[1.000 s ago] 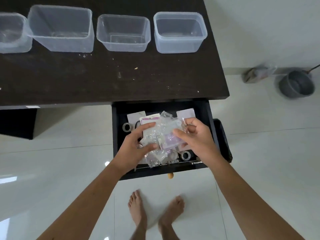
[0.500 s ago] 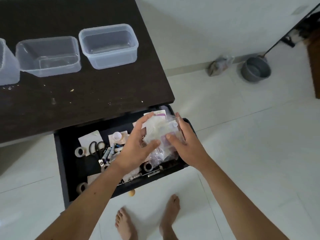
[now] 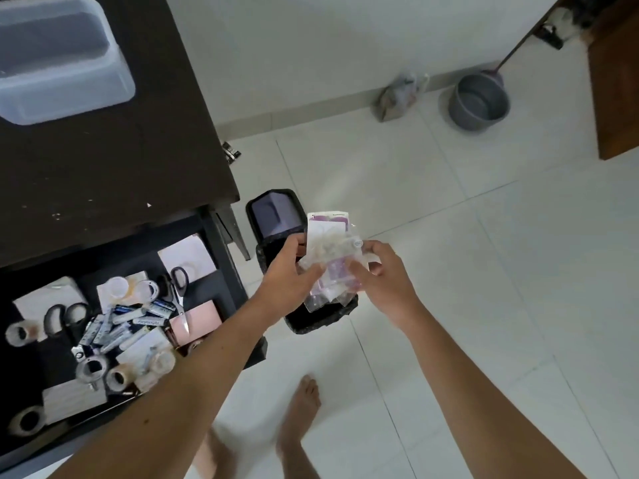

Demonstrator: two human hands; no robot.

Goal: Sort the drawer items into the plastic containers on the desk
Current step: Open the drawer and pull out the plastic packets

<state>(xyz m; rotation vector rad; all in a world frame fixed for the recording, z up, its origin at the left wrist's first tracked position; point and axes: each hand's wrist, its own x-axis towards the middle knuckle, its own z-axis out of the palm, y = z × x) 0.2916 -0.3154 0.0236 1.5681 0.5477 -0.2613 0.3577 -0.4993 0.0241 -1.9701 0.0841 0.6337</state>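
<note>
Both hands [image 3: 337,276] pinch plastic packets [image 3: 330,261] over black bin [image 3: 276,216], probably lined.

Both hands hold a crumpled bundle of clear plastic packets with purple-and-white card [image 3: 330,252] above a black plastic waste bin [image 3: 276,216] on white tiled floor [image 3: 449,236]. Left hand [image 3: 288,278] grips the bundle's left side, right hand [image 3: 382,276] pinches its right side. Left: open black drawer [image 3: 221,264] under dark wooden desk [image 3: 121,160], holding black-handled scissors [image 3: 179,281], loose batteries [image 3: 138,314], tape rolls [image 3: 20,333]. Clear plastic container [image 3: 69,91] on desk, far left. Grey bucket [image 3: 479,100] far right by wall. Bare feet [image 3: 301,420] near bottom.
</note>
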